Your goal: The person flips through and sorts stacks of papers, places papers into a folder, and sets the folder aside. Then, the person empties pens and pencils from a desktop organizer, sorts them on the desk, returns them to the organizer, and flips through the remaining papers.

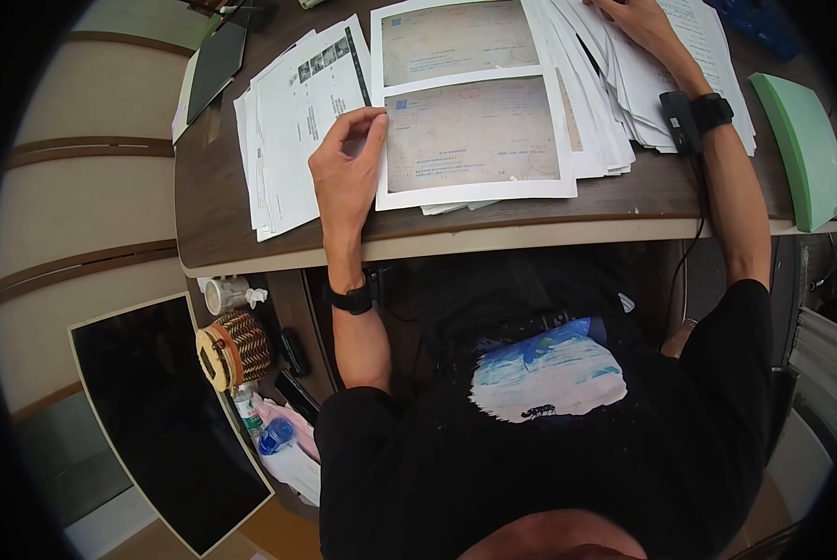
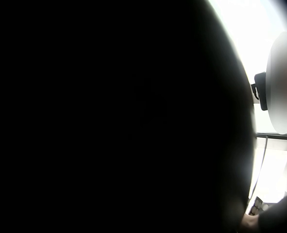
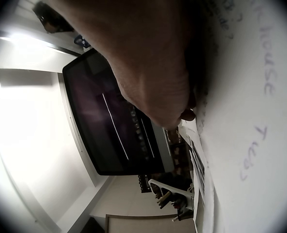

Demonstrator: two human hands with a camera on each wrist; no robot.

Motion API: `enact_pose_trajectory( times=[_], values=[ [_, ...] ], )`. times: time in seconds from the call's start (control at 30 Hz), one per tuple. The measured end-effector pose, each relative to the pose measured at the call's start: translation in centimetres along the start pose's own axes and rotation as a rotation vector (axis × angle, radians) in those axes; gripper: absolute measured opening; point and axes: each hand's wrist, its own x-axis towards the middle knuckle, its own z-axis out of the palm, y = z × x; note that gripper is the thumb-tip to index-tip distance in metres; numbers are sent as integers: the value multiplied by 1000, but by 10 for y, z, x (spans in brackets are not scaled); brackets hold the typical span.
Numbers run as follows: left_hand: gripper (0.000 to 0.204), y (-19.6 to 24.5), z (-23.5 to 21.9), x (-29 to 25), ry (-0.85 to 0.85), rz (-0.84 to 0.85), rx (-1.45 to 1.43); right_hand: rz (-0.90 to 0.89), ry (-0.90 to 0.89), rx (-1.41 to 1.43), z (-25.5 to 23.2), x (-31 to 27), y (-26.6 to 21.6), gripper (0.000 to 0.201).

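In the head view, a white sheet [image 1: 474, 196] with two printed greyish pictures lies near the desk's front edge. My left hand [image 1: 348, 177] pinches its left edge between thumb and forefinger. Farther right, my right hand [image 1: 647, 33] is over fanned papers [image 1: 656, 131], its fingertips partly cut off by the top of the view. The right wrist view has that hand [image 3: 143, 63] low against a page with handwriting [image 3: 250, 131]; its finger grip is hidden. Darkness fills most of the left wrist view, and the left hand's work does not show there.
Another paper stack [image 1: 292, 168] lies left of the pictured sheet. A dark folder [image 1: 218, 70] is at the far left, a green curved object [image 1: 801, 154] at the right edge. Below left are a monitor [image 1: 161, 411] and a woven container [image 1: 241, 350]. The right wrist view includes a screen [image 3: 100, 111].
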Motion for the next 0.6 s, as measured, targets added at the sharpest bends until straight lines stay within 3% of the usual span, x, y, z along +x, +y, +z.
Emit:
enact_pose_trajectory(
  times=[0.6],
  values=[
    [21, 1, 0, 0, 7, -4, 12, -11, 2, 33, 3, 4, 8, 35]
  ],
)
